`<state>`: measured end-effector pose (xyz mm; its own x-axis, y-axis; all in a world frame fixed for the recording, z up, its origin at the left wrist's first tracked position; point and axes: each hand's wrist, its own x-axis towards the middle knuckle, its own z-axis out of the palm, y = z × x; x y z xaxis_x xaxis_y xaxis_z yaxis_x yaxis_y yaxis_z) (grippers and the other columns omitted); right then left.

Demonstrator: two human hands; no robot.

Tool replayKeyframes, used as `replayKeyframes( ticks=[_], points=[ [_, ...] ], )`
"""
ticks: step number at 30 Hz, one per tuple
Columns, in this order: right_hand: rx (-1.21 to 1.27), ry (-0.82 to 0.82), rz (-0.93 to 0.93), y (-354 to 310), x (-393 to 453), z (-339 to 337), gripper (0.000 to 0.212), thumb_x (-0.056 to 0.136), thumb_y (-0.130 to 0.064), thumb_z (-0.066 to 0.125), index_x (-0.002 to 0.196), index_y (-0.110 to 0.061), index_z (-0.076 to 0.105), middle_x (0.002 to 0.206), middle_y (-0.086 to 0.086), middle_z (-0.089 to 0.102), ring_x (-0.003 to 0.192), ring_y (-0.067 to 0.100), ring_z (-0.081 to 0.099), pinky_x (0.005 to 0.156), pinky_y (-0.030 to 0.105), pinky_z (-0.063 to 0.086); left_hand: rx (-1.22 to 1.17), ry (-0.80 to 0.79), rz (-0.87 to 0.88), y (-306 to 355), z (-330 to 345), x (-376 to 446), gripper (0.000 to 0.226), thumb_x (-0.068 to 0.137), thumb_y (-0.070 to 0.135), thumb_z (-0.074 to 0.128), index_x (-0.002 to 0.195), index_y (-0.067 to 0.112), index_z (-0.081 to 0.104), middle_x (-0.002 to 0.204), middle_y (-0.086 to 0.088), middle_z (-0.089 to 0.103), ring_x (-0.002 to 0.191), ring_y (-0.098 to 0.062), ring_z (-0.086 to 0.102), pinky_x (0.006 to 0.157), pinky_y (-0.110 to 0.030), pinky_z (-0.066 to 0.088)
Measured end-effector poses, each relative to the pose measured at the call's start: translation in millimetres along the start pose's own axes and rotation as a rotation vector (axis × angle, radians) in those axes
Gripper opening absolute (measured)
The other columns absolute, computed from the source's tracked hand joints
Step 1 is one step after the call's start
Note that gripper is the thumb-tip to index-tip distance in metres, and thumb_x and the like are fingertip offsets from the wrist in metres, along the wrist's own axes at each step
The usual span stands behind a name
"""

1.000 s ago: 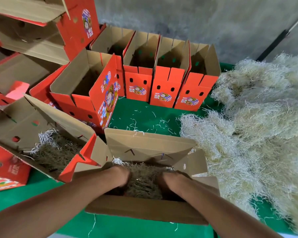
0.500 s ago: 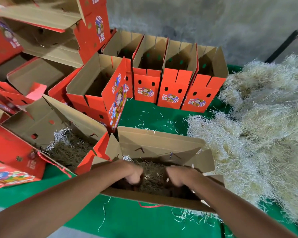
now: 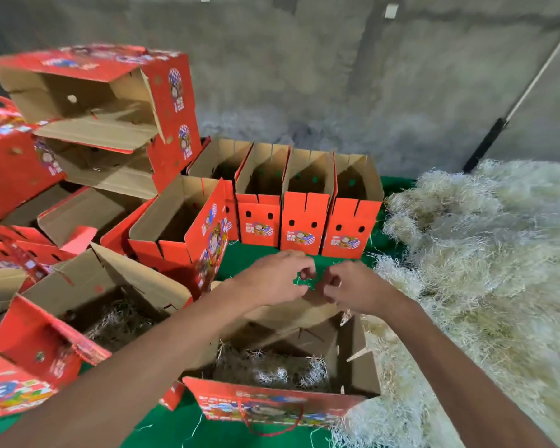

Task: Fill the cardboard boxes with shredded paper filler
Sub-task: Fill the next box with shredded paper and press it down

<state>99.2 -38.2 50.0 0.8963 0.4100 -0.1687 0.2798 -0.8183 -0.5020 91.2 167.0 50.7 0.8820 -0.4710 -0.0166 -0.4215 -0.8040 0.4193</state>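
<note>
The near red cardboard box (image 3: 358,357) stands open in front of me, with a layer of shredded paper (image 3: 272,370) on its bottom. Its far brown flap (image 3: 291,313) stands upright. My left hand (image 3: 277,279) and my right hand (image 3: 348,284) are side by side at that flap's top edge, fingers curled and pinching it. To the left, a second open box (image 3: 136,282) also holds shredded paper (image 3: 120,321). A big loose pile of pale shredded paper (image 3: 485,270) lies to the right, touching the near box.
Three upright boxes in a row (image 3: 304,227) stand at the back on the green cover (image 3: 249,253), and another box (image 3: 181,221) sits in front of them on the left. More boxes are stacked at the far left (image 3: 94,101). A pole (image 3: 498,124) leans on the concrete wall.
Both hands have come up out of the near box's filler and moved forward to its far flap. The view has tilted up, and the box's red front wall now shows.
</note>
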Motion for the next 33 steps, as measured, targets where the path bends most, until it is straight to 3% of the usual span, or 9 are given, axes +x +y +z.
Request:
replayKeyframes(
  ticks=[4,8,12,15,18,22,27,30,33],
  points=[
    [0.275,0.283,0.16,47,-14,0,0.037,0.097,-0.038,0.063,0.073,-0.01,0.064,0.072,0.015,0.069,0.053,0.017,0.055,0.055,0.032,0.047,0.153,0.001,-0.05,3,20,3,0.064,0.085,0.034,0.071,0.141,0.03,0.04,0.137,0.008,0.046,0.127,-0.01,0.041,0.11,-0.037,0.033],
    [0.701,0.136,0.41,85,-30,35,0.026,0.1,-0.025,0.059,0.096,-0.002,0.071,0.082,0.01,0.076,0.071,0.023,0.073,0.074,0.043,0.063,0.099,-0.039,-0.117,4,40,0,0.038,0.093,0.03,0.067,0.13,0.029,0.057,0.125,0.008,0.064,0.11,-0.01,0.061,0.107,-0.04,0.045],
    [0.878,0.018,0.548,100,-40,79,0.016,0.102,-0.011,0.053,0.104,-0.005,0.067,0.083,0.012,0.076,0.07,0.021,0.075,0.054,0.027,0.057,0.034,-0.01,-0.163,7,49,-2,0.028,0.098,0.025,0.061,0.126,0.028,0.06,0.108,0.007,0.071,0.078,-0.004,0.059,0.098,-0.035,0.049],
    [1.0,0.076,0.541,102,-38,100,0.018,0.104,-0.005,0.045,0.104,0.0,0.062,0.08,0.016,0.07,0.06,0.022,0.07,0.048,0.03,0.056,0.045,0.013,-0.149,8,51,-1,0.027,0.098,0.026,0.06,0.125,0.028,0.059,0.11,0.007,0.07,0.089,-0.008,0.062,0.108,-0.037,0.036],
    [1.062,0.138,0.499,96,-31,110,0.024,0.105,-0.002,0.04,0.092,0.004,0.059,0.076,0.016,0.062,0.054,0.023,0.064,0.047,0.034,0.054,0.081,0.055,-0.134,7,54,-3,0.026,0.099,0.022,0.056,0.124,0.029,0.058,0.114,0.009,0.066,0.105,-0.008,0.058,0.11,-0.037,0.033],
    [1.194,0.101,0.455,83,-25,119,0.026,0.107,-0.003,0.032,0.1,0.003,0.057,0.075,0.015,0.067,0.059,0.024,0.065,0.048,0.033,0.056,0.117,0.13,-0.161,-2,52,-9,0.023,0.1,0.022,0.052,0.119,0.032,0.059,0.111,0.012,0.06,0.109,-0.009,0.049,0.108,-0.04,0.033],
    [1.333,0.18,0.525,73,-18,124,0.025,0.104,0.006,0.032,0.104,-0.004,0.055,0.09,0.02,0.059,0.071,0.028,0.063,0.047,0.027,0.056,0.118,0.273,-0.207,-26,36,-38,0.036,0.098,0.033,0.053,0.134,0.031,0.05,0.136,0.011,0.046,0.129,-0.011,0.036,0.115,-0.037,0.027],
    [1.272,0.218,0.553,67,-11,128,0.021,0.106,-0.007,0.032,0.104,-0.009,0.053,0.098,0.022,0.058,0.079,0.027,0.058,0.063,0.035,0.055,0.253,0.379,-0.328,-47,18,-59,0.044,0.097,0.034,0.054,0.139,0.026,0.046,0.147,0.004,0.038,0.139,-0.017,0.028,0.119,-0.042,0.021],
    [1.119,0.216,0.509,68,-7,135,0.022,0.108,-0.013,0.032,0.103,-0.009,0.053,0.107,0.032,0.057,0.08,0.03,0.056,0.077,0.044,0.049,0.246,0.506,-0.521,-65,1,-83,0.052,0.093,0.039,0.059,0.139,0.019,0.043,0.144,-0.003,0.038,0.136,-0.025,0.032,0.114,-0.045,0.03]
  ],
)
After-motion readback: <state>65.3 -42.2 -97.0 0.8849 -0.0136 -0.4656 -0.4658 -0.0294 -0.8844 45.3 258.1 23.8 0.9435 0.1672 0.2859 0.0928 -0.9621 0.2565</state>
